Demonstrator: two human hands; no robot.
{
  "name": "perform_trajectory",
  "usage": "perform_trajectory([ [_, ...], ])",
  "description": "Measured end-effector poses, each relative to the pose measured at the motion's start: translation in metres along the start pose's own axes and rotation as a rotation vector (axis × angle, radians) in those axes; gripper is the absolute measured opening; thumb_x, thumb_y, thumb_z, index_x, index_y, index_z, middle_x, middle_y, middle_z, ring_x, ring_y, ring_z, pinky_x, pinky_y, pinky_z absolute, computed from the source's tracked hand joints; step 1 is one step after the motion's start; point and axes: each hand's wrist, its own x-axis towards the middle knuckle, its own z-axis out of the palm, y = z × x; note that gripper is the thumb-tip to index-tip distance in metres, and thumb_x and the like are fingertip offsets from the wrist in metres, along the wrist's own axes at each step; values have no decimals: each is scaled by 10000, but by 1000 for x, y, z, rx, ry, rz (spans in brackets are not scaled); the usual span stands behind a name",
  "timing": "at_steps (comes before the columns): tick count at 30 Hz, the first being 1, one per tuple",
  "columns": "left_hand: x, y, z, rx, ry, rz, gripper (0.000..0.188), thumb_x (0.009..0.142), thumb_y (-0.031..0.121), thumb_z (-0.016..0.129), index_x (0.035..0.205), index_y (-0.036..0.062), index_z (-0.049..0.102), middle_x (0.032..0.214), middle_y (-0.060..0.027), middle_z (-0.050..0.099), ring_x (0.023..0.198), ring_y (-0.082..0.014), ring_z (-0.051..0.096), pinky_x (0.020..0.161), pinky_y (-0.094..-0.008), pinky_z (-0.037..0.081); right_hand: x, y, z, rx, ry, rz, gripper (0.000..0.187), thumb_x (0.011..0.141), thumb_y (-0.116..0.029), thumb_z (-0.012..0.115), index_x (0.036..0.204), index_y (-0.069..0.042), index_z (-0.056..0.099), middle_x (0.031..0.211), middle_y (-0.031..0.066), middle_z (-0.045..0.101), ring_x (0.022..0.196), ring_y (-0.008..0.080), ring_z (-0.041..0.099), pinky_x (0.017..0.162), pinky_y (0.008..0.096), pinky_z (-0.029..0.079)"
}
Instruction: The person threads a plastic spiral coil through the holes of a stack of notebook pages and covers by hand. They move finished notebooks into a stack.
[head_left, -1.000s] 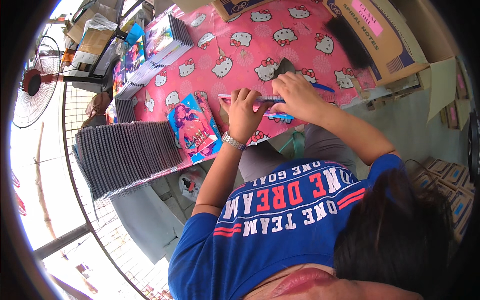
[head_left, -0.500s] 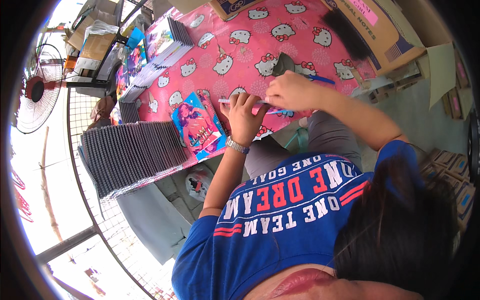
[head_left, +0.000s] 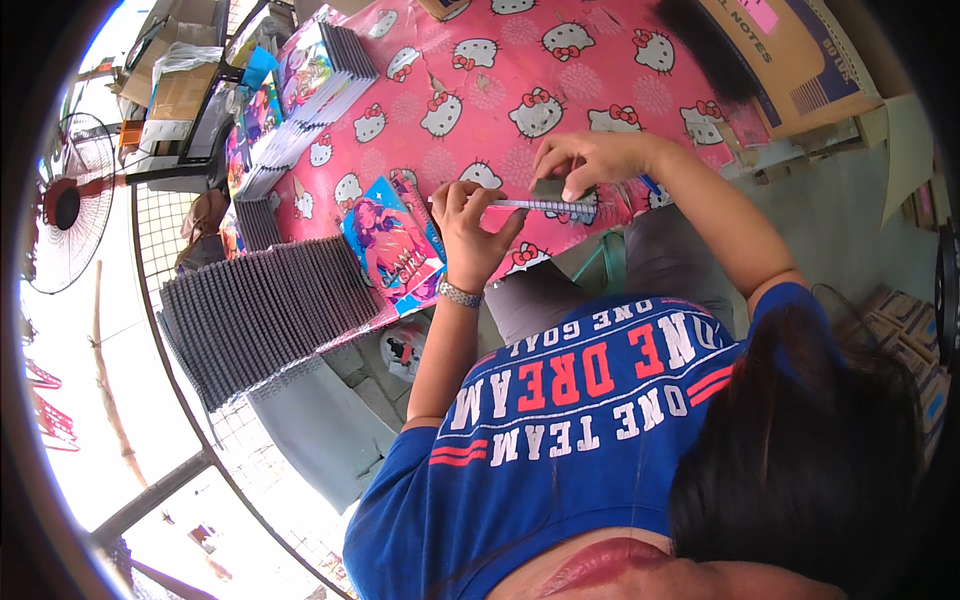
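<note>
My left hand (head_left: 474,232), with a metal watch on its wrist, is closed on one end of a thin spiral notebook (head_left: 548,206) held with its edge up at the table's near side. Over the other end, my right hand (head_left: 600,163) pinches a small dark grey-green flat piece (head_left: 549,188) of a kind I cannot make out. That piece is close against the notebook's edge; whether it touches is unclear. Left of my left hand lies a colourful notebook (head_left: 395,245) with a blue and pink cover. A blue pen-like thing (head_left: 652,186) is partly hidden by my right wrist.
The pink cartoon-print tablecloth (head_left: 440,75) covers the table. A long row of spiral notebooks (head_left: 270,310) fills its near left edge, with more stacks (head_left: 345,60) behind. A cardboard box (head_left: 800,70) and a black bristly bundle (head_left: 705,50) are at far right; a fan (head_left: 68,203) stands left.
My right hand has taken the grey-green piece from the table and brought it to the notebook's edge. The notebook now shows more of its spiral edge, while my left hand still holds it.
</note>
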Motion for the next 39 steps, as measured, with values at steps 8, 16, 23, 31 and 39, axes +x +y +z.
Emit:
perform_trajectory([
  [8,-1,-7,-4,-25,-10,1,305,629,115,816,907,108,691,982,-90,588,1017,-303,516,901,-424,421,17,-8,-3,207,-125,-65,486,712,-302,715,1142,-82,670,1129,40,566,1039,179,533,929,310,407],
  [16,-6,-40,-19,-99,-10,-57,364,675,76,834,982,57,639,1115,-126,559,1022,-286,567,823,-379,499,39,1,-3,63,-118,-99,459,789,-292,713,1181,-66,639,1097,90,569,1022,171,558,873,308,461],
  [23,0,-48,-17,-319,-103,-175,315,686,53,842,920,19,634,971,-110,588,847,-225,618,698,-297,545,49,-2,-1,145,-154,-81,519,700,-289,752,1165,-83,647,1121,39,581,1042,157,555,871,304,445],
  [31,1,-56,-22,-387,-156,-160,322,668,69,851,930,24,669,955,-102,605,870,-243,617,754,-342,509,69,-17,-2,-27,-149,32,527,673,-287,751,1169,-129,668,1100,33,555,996,169,542,872,301,448],
  [39,-1,-59,-20,-402,-147,-192,332,661,61,848,937,23,670,971,-106,612,890,-240,621,766,-340,507,88,-20,-6,-174,-162,-5,512,693,-266,750,1182,-137,666,1124,53,566,1031,196,560,892,333,460],
])
